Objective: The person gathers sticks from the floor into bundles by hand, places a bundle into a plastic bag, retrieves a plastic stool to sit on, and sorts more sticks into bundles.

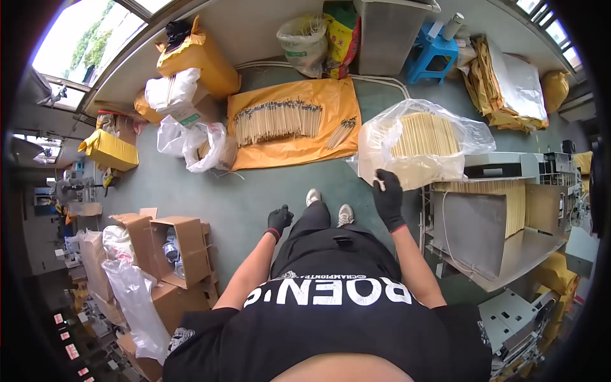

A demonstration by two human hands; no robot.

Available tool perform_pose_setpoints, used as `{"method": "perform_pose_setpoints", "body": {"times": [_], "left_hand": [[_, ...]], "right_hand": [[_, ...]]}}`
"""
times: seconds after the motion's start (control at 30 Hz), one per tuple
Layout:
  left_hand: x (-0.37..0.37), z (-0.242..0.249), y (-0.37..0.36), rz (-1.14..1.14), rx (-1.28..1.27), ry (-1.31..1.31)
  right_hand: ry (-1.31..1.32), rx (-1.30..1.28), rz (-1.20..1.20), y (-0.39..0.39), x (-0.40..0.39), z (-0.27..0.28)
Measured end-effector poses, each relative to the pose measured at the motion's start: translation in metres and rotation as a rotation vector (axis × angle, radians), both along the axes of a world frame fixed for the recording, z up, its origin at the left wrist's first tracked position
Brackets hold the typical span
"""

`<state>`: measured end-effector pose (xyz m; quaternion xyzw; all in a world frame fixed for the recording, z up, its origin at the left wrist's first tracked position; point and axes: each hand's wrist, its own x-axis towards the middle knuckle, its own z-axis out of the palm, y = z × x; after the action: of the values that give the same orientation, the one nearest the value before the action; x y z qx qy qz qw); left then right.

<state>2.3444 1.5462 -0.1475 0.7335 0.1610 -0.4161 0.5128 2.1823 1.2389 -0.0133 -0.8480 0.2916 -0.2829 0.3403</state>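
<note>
My left hand [280, 219], in a black glove, hangs beside my leg over the green floor with its fingers curled in and nothing visible in them. My right hand [389, 200], gloved the same way, reaches to the near left corner of a carton lined with clear plastic [375, 156]. Its bent fingers overlap the carton's front, with a gap between thumb and fingers. Pale thin sticks [425, 135] stand packed in rows inside that carton. Ahead, an orange sheet [273, 156] bears a long row of dark-tipped sticks [277, 121] and a smaller bunch [342, 132].
At my right stands a metal machine hopper [471, 223] with more sticks along its edge. Open cardboard boxes [181, 251] are stacked at my left. Plastic bags [197, 146] lie left of the sheet. A blue stool [433, 56] and a grey bin [389, 41] stand by the wall.
</note>
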Motion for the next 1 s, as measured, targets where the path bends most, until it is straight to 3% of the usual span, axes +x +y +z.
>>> {"method": "perform_pose_setpoints", "body": {"times": [0.07, 0.13, 0.2, 0.23, 0.27, 0.3, 0.33, 0.4, 0.43, 0.53, 0.67, 0.73, 0.83, 0.87, 0.9, 0.93, 1.0], "left_hand": [[0.038, -0.008, -0.015, -0.057, 0.009, 0.066], [0.079, -0.03, -0.038, -0.152, 0.012, 0.132], [0.116, -0.053, -0.064, -0.375, -0.002, -0.021], [0.135, -0.04, -0.091, -0.376, 0.034, 0.036], [0.155, -0.059, -0.101, -0.792, -0.157, -0.469], [0.175, -0.031, -0.14, -0.489, -0.08, 0.091], [0.192, -0.019, -0.167, -0.471, -0.18, 0.162], [0.219, 0.007, -0.216, -0.524, -0.239, 0.089], [0.229, 0.027, -0.233, -0.532, -0.288, 0.096], [0.243, 0.039, -0.248, -0.413, -0.404, 0.046], [0.242, 0.02, -0.206, -0.228, -0.211, -0.001], [0.248, -0.011, -0.153, -0.145, -0.08, 0.046], [0.262, -0.034, -0.067, -0.019, 0.017, 0.17], [0.275, -0.068, -0.021, 0.082, -0.271, 0.342], [0.283, -0.089, 0.014, -0.032, -0.247, 0.308], [0.283, -0.084, 0.032, 0.282, -0.424, 0.455], [0.274, -0.082, 0.059, -0.15, -0.098, -0.053]], "right_hand": [[0.055, -0.139, -0.136, -0.021, 0.005, 0.024], [0.312, -0.201, -0.242, -0.042, 0.01, 0.042], [0.503, -0.281, -0.249, -0.059, 0.02, 0.05], [0.611, -0.245, -0.242, -0.065, 0.027, 0.049], [0.745, -0.245, -0.222, -0.07, 0.033, 0.052], [0.789, -0.195, -0.197, -0.073, 0.037, 0.05], [0.824, -0.149, -0.155, -0.076, 0.045, 0.042], [0.793, -0.086, -0.117, -0.081, 0.048, 0.011], [0.582, -0.209, -0.124, -0.079, 0.05, 0.002], [0.486, -0.019, -0.208, -0.056, 0.056, 0.015], [0.615, -0.059, -0.111, -0.046, 0.061, 0.04], [0.778, -0.095, -0.055, -0.044, 0.067, 0.067], [0.775, -0.14, 0.066, -0.052, 0.071, 0.073], [0.776, -0.149, 0.079, -0.055, 0.075, 0.074], [0.687, -0.043, 0.092, -0.061, 0.085, 0.088], [0.681, -0.042, 0.111, -0.065, 0.102, 0.103], [0.347, -0.176, 0.005, -0.066, 0.141, 0.125]]}}
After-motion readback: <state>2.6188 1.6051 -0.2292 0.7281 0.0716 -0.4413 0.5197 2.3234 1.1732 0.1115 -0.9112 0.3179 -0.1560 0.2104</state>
